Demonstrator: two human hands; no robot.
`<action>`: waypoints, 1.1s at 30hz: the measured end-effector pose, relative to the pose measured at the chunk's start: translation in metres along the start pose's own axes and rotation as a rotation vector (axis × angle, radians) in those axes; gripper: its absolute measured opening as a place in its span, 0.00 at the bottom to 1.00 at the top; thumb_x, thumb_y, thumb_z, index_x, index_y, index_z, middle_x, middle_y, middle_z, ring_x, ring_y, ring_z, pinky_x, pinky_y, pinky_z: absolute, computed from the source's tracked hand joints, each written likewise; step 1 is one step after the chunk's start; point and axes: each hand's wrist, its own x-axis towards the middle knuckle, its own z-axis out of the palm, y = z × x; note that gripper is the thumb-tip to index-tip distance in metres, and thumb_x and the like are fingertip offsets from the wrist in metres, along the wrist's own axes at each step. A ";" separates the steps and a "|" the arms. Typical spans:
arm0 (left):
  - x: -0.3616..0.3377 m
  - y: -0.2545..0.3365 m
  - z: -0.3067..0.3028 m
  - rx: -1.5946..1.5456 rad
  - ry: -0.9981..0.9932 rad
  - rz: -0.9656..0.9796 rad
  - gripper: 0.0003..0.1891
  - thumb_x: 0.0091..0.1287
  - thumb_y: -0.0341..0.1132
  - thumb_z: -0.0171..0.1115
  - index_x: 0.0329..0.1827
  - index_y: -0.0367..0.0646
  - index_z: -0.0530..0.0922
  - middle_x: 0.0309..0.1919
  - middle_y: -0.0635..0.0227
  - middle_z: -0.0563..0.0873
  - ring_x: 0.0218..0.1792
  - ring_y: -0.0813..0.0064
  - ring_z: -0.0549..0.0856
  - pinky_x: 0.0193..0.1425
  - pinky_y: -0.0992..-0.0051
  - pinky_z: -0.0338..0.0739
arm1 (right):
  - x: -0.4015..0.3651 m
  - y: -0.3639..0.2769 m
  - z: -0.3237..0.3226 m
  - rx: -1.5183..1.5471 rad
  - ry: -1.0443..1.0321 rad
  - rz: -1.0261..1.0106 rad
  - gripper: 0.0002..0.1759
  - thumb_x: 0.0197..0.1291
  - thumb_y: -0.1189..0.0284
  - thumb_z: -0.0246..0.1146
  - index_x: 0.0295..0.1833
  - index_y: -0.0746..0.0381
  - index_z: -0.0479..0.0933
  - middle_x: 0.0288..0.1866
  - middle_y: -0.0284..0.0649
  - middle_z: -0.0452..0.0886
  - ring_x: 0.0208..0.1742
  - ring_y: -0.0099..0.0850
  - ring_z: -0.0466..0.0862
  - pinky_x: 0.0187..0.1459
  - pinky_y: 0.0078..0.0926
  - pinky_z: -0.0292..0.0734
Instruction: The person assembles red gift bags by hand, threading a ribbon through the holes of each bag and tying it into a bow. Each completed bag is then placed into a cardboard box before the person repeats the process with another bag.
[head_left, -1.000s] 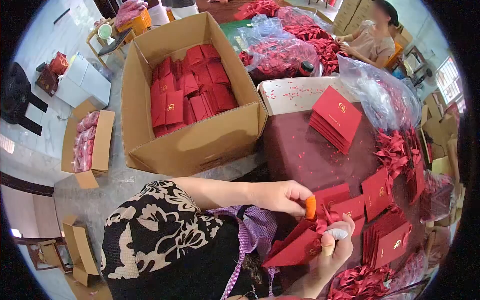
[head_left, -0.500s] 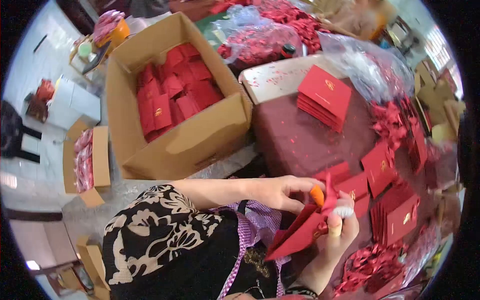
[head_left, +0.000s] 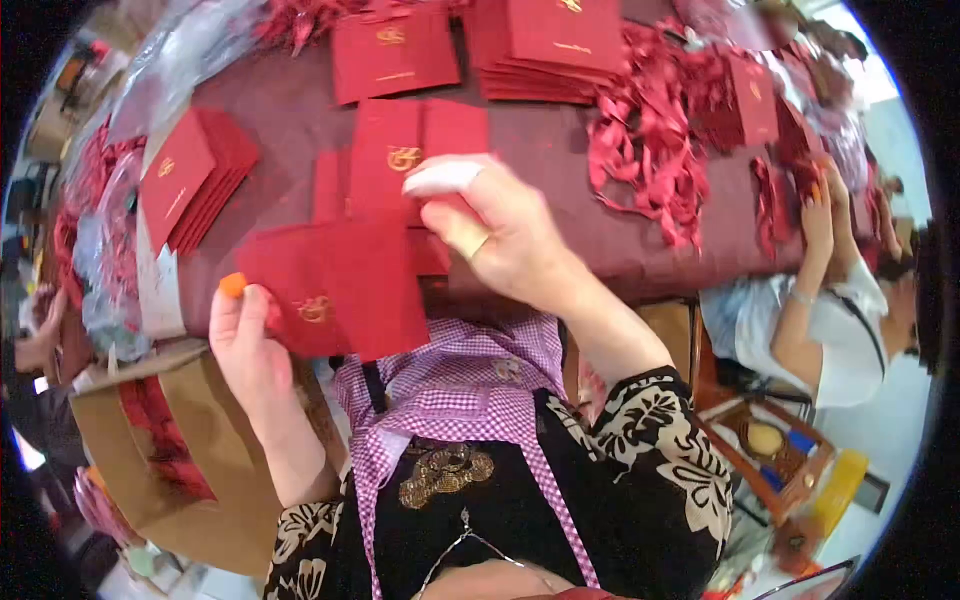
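Observation:
My left hand [head_left: 245, 345] is closed on the left edge of a red paper gift bag [head_left: 350, 285] with a gold emblem, and an orange cover sits on one fingertip. The bag is held flat above the table's near edge, in front of my apron. My right hand [head_left: 510, 235] is over the bag's upper right, fingers curled in a pinch; white tape wraps one finger and a yellowish cover is on the thumb. Whatever the pinch holds is hidden. Just beyond lie more red gift bags [head_left: 385, 140], partly covered by my right hand.
Stacks of red bags stand at the left [head_left: 185, 185] and at the back [head_left: 550, 50] of the dark red table [head_left: 555, 150]. Loose red ribbons [head_left: 655, 150] lie to the right. An open carton [head_left: 230, 430] is at lower left. Another person [head_left: 820, 310] sits at the right.
The view has swung round, with the carton now at lower left. My left hand holds the bag's left edge, and the bag lies flatter. My right hand has come off the bag's side to above it.

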 end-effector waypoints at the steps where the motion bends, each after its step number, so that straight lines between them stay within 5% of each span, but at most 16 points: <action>1: 0.002 0.000 -0.001 0.047 -0.006 0.014 0.10 0.66 0.21 0.60 0.50 0.37 0.79 0.39 0.70 0.84 0.36 0.83 0.81 0.41 0.83 0.76 | -0.007 0.000 -0.015 -0.076 0.038 0.029 0.13 0.59 0.80 0.64 0.51 0.64 0.78 0.48 0.42 0.82 0.52 0.33 0.82 0.54 0.27 0.76; 4: 0.017 -0.011 0.005 0.111 0.014 0.036 0.10 0.67 0.22 0.59 0.50 0.37 0.78 0.36 0.71 0.84 0.34 0.85 0.79 0.39 0.85 0.73 | -0.021 0.028 -0.062 -0.171 0.211 0.145 0.11 0.59 0.81 0.65 0.48 0.64 0.80 0.44 0.37 0.84 0.46 0.26 0.82 0.49 0.23 0.77; 9: 0.026 -0.013 0.003 0.120 -0.040 0.021 0.11 0.67 0.21 0.59 0.52 0.36 0.76 0.38 0.69 0.84 0.34 0.84 0.80 0.40 0.85 0.73 | -0.065 0.048 -0.121 -0.640 -0.035 0.332 0.11 0.55 0.75 0.67 0.45 0.64 0.79 0.43 0.45 0.83 0.46 0.42 0.81 0.51 0.35 0.73; 12: 0.023 -0.011 0.003 0.152 0.002 -0.013 0.16 0.64 0.21 0.60 0.55 0.33 0.75 0.44 0.64 0.84 0.42 0.78 0.82 0.49 0.79 0.77 | -0.086 0.065 -0.111 -0.905 0.010 0.239 0.10 0.53 0.73 0.67 0.42 0.61 0.79 0.42 0.42 0.80 0.45 0.43 0.78 0.48 0.40 0.70; 16: 0.016 -0.006 0.011 0.164 -0.014 0.015 0.19 0.61 0.20 0.61 0.57 0.33 0.75 0.45 0.62 0.83 0.45 0.74 0.83 0.53 0.75 0.78 | -0.084 0.077 -0.103 -0.800 0.136 0.200 0.06 0.53 0.76 0.68 0.38 0.60 0.81 0.38 0.45 0.83 0.43 0.44 0.81 0.48 0.39 0.73; 22: 0.013 0.000 0.018 0.075 -0.042 -0.112 0.17 0.61 0.18 0.55 0.54 0.34 0.74 0.40 0.65 0.83 0.39 0.78 0.82 0.44 0.81 0.76 | -0.060 0.079 -0.085 -0.813 0.246 0.145 0.09 0.66 0.75 0.60 0.50 0.62 0.80 0.44 0.44 0.84 0.46 0.39 0.82 0.47 0.32 0.75; 27: 0.010 0.005 0.016 0.033 -0.075 -0.055 0.16 0.63 0.18 0.51 0.54 0.33 0.73 0.40 0.65 0.84 0.40 0.79 0.83 0.46 0.80 0.77 | -0.039 0.075 -0.063 -0.901 -0.034 0.155 0.12 0.67 0.73 0.58 0.54 0.62 0.78 0.52 0.44 0.81 0.54 0.40 0.79 0.56 0.37 0.71; 33: 0.010 0.009 0.022 0.048 -0.109 -0.064 0.15 0.65 0.19 0.52 0.55 0.32 0.73 0.42 0.62 0.85 0.39 0.79 0.83 0.45 0.80 0.77 | -0.009 0.044 -0.034 -0.622 0.115 -0.018 0.17 0.63 0.77 0.60 0.58 0.62 0.77 0.57 0.45 0.79 0.59 0.41 0.77 0.61 0.37 0.68</action>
